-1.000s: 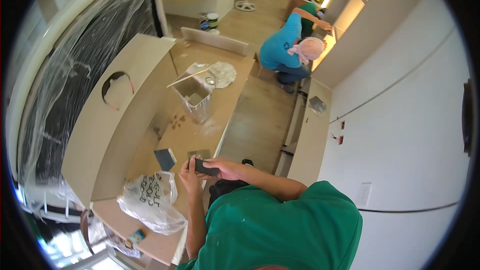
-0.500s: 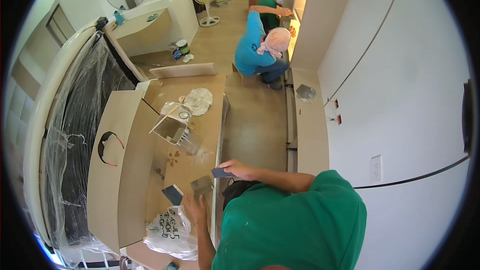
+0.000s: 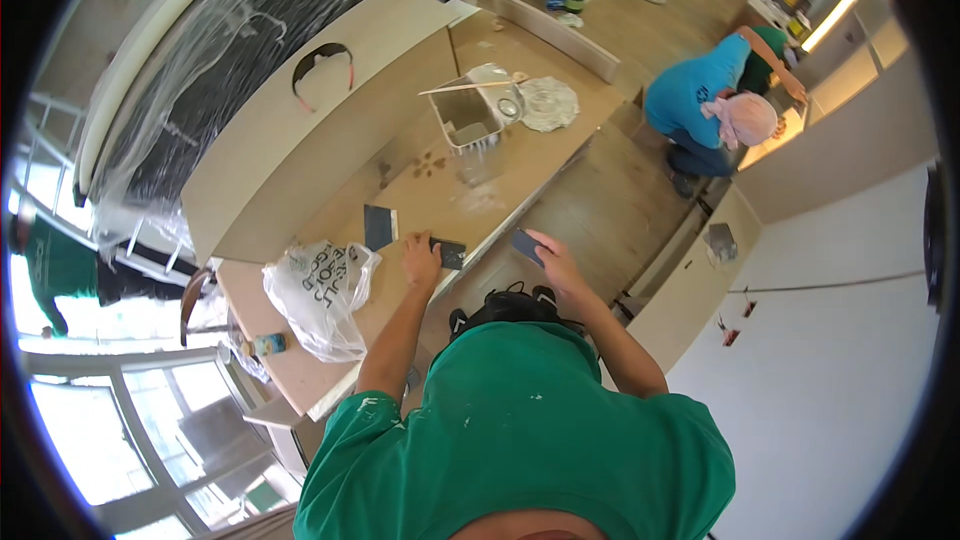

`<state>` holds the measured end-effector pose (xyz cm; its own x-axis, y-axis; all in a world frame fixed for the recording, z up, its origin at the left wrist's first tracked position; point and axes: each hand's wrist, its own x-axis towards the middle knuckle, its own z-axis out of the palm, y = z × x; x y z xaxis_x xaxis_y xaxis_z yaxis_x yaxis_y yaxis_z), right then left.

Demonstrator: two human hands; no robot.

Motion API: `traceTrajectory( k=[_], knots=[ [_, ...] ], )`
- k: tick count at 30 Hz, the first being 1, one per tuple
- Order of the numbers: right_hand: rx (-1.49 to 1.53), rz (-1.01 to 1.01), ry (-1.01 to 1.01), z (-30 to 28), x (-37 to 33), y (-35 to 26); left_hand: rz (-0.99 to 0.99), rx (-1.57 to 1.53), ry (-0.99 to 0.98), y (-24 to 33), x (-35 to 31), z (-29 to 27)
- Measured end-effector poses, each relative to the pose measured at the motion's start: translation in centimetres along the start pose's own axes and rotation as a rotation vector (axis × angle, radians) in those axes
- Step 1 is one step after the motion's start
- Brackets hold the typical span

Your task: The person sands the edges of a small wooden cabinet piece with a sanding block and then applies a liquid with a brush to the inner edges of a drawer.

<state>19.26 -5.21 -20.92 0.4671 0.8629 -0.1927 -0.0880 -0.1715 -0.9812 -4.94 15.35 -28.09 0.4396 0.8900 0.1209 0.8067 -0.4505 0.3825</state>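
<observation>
My right hand (image 3: 562,265) pinches a small dark grey piece of sandpaper (image 3: 527,248), held over the gap beside the bench. At the bench's edge, my left hand (image 3: 421,259) has its fingers on another dark sandpaper piece (image 3: 452,255) and grips its near end. A third dark sheet with a pale edge (image 3: 379,227) lies flat on the wooden bench (image 3: 330,210), just beyond the left hand. Beside that hand sits a crumpled white plastic bag (image 3: 318,295) with dark print.
A plastic tub (image 3: 466,118) with a stick across it and a whitish crumpled cloth (image 3: 549,103) stand farther along. Dark glasses (image 3: 322,68) rest on the raised ledge. A person in blue (image 3: 700,90) crouches at the right; another in green (image 3: 60,265) is at far left.
The view has turned, so the bench now runs diagonally. My left hand has gone from resting beside the sandpaper to gripping a piece. My right hand still holds its piece.
</observation>
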Motion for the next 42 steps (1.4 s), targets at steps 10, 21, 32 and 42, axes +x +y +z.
traceTrajectory(
  k=[10,21,32,42],
  knots=[
    [-0.368,-0.102,-0.015,1.7,3.3,-1.5,-0.664,-0.49,-0.111,-2.3,-3.1,1.8],
    [-1.049,-0.78,-0.433,14.9,7.1,5.1,-0.157,-0.156,0.117,2.2,-5.4,-1.5],
    [-1.262,-0.635,-0.724,14.7,5.5,6.7,0.17,0.186,-0.14,-1.3,-11.4,-1.1],
    [-1.313,-0.545,-0.667,15.5,6.6,7.8,0.115,0.097,-0.365,-2.1,-10.5,-2.4]
  ],
)
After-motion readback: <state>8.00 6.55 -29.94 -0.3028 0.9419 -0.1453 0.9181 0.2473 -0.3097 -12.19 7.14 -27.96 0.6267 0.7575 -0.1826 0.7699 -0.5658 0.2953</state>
